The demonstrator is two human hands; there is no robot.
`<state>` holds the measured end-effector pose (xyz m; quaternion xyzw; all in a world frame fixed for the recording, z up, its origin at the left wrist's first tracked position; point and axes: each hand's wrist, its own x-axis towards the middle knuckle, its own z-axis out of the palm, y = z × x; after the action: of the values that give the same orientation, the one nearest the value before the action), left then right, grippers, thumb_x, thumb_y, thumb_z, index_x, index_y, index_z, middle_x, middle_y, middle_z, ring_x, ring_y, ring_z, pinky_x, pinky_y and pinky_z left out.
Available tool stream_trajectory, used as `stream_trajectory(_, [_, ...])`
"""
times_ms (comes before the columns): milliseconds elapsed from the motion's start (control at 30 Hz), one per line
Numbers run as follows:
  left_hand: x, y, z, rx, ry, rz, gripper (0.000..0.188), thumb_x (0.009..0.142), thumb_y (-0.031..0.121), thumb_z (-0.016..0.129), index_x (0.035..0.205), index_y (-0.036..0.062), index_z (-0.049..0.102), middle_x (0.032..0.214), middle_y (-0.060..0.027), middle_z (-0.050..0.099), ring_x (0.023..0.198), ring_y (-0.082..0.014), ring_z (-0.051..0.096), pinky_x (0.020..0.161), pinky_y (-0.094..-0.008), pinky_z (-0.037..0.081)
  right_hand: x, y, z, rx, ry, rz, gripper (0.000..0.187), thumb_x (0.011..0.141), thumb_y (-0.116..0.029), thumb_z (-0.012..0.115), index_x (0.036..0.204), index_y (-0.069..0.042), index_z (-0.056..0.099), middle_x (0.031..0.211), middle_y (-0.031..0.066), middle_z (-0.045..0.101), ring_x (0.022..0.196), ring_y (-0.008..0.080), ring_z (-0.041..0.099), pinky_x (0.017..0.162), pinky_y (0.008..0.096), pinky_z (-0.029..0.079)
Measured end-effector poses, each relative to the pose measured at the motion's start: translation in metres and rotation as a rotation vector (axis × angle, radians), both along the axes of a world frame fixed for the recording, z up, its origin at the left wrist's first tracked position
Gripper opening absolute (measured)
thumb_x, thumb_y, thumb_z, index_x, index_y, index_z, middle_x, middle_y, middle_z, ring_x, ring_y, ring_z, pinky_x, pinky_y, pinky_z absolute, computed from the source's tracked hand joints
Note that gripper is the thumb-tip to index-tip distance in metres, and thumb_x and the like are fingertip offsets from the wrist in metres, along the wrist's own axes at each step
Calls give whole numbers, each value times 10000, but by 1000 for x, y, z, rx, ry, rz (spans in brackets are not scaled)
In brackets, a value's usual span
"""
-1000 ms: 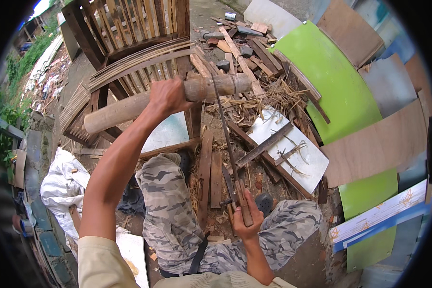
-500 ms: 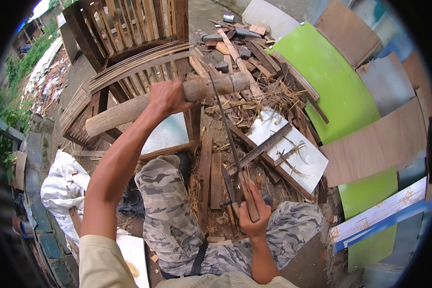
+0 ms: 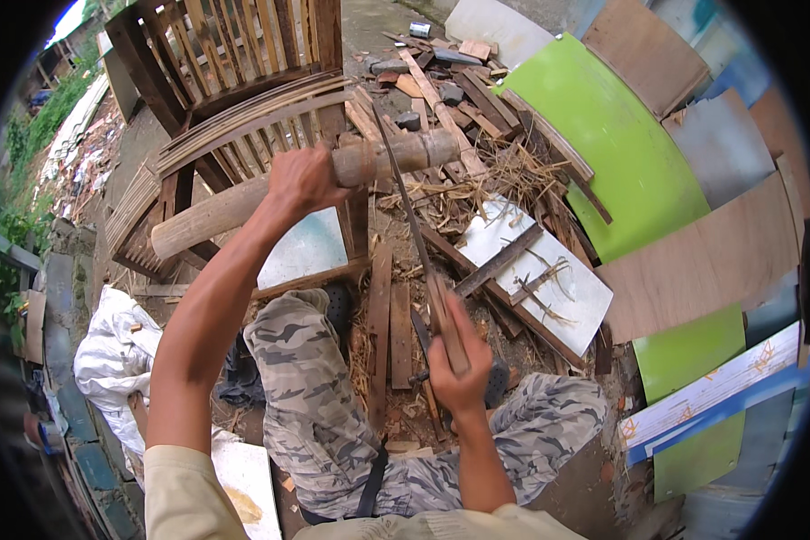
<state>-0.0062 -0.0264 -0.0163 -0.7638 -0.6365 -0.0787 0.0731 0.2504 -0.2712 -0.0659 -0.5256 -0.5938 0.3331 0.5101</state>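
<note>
My left hand (image 3: 308,184) is wrapped round a thick bamboo pole (image 3: 211,214), which lies across in front of a slatted wooden chair (image 3: 243,103). In my right hand (image 3: 459,367) is the wooden handle of a long, narrow saw (image 3: 414,225). Its blade slants forward and lies across the bamboo, to the right of my left hand; how deep it sits there I cannot tell. Between my knees a knife (image 3: 420,335) rests among the wood scraps, partly hidden behind my right hand.
Broken wood, bricks and straw (image 3: 513,180) are heaped beyond the bamboo. To the right lie a bright green panel (image 3: 634,171), plywood (image 3: 702,256) and a white board (image 3: 576,301). A white sack (image 3: 117,346) sits at my left, beside a low wall (image 3: 76,432).
My right hand has pushed the saw forward and slightly left, so its handle is nearer the bamboo. My left hand keeps its hold. The whole view has shifted a little.
</note>
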Motion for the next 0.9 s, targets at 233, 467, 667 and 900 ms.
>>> stream_trajectory(233, [-7,-11,-7,-11,28,-14,769,727,695,752,888,-54,690,772,-237,727,710,-366,741,672,-465,580,5,-41,-30,36,107,-14,561,853,47,572,1414,28,586,1299,203,699,1092,205,712,918,271,523])
stream_trajectory(467, [3,-13,-13,-52,37,-16,843,706,726,761,961,-75,683,715,-242,707,717,-411,734,675,-490,582,-16,50,41,12,0,8,593,849,-11,603,1441,2,563,1214,267,708,919,205,763,768,301,570])
stream_trajectory(667, [-6,-10,-3,-42,32,0,836,728,713,746,992,-77,678,728,-247,710,716,-403,736,675,-486,581,6,-44,4,39,157,8,572,853,50,565,1424,43,567,1325,223,678,1223,231,662,1007,307,496])
stream_trajectory(900, [17,-9,2,-20,14,-28,755,699,654,790,916,-61,680,789,-246,730,733,-393,741,691,-489,582,-16,93,32,121,46,-11,573,845,-11,594,1418,11,575,1257,249,698,1092,288,732,914,338,551])
